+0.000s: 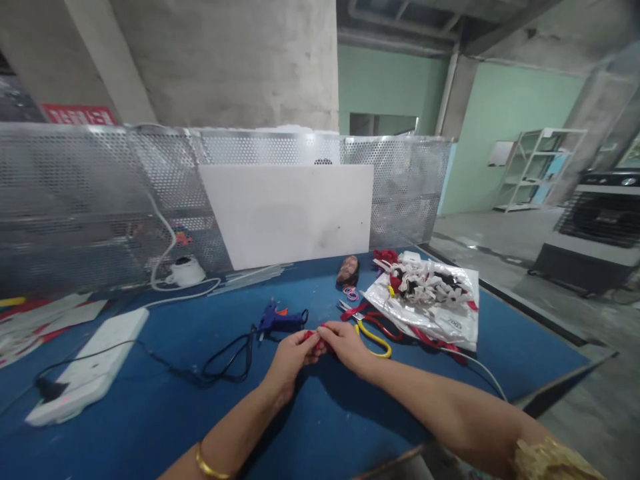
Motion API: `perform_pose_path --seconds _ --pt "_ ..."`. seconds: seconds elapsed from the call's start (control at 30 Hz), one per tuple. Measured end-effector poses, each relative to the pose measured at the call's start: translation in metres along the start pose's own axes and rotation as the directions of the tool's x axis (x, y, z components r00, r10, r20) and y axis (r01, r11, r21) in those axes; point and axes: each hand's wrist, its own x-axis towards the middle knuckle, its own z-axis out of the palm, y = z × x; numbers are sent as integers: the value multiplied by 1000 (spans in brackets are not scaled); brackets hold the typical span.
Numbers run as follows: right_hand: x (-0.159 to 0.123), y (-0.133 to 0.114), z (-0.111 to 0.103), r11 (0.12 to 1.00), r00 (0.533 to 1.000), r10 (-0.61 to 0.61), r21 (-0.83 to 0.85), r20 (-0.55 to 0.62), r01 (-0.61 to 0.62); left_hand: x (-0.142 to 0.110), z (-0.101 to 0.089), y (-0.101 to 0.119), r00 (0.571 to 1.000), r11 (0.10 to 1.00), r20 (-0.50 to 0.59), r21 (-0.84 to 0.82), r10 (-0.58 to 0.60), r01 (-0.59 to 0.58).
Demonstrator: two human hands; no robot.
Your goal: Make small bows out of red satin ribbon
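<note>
Blue tabletop [190, 417] below; left hand [294, 351], right hand [345, 343] both pinching red piece [312, 341]

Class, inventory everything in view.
Red material: count unclear, red, held centrally
Table: one, blue, beneath
Glue gun: one, blue, centre
Scissors: at least one, yellow-handled, right
Bag: one, whitish, right
Fabric pieces: many, mostly white, on bag
Patterned object: one, brown, beyond scissors
Power strip: one, white, left
Papers: several, red and white, left
Screen: one, silvery, rear
Device: one, white, by screen
Board: one, white, against screen
Sign: one, red, upper-left
Shelf: one, white, right
Machine: one, mostly black, right
Left hand: one, centre
Right hand: one, centre
</note>
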Motion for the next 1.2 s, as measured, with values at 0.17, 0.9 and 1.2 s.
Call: perform_pose_path --seconds 0.17,0.9,1.2 --pt "-3 -9 -6 1000 993 -21 -10 -116 20 -3 2 3 999 997 -23 -73 -29 27" --pt "-2 -5 -8 955 976 204 234 -78 -181 2 -2 -2 998 991 -62 -135 0 -9" --pt "-2 -9 -7 933 962 260 278 -82 -228 2 -2 -2 996 982 -85 -188 -8 -9"
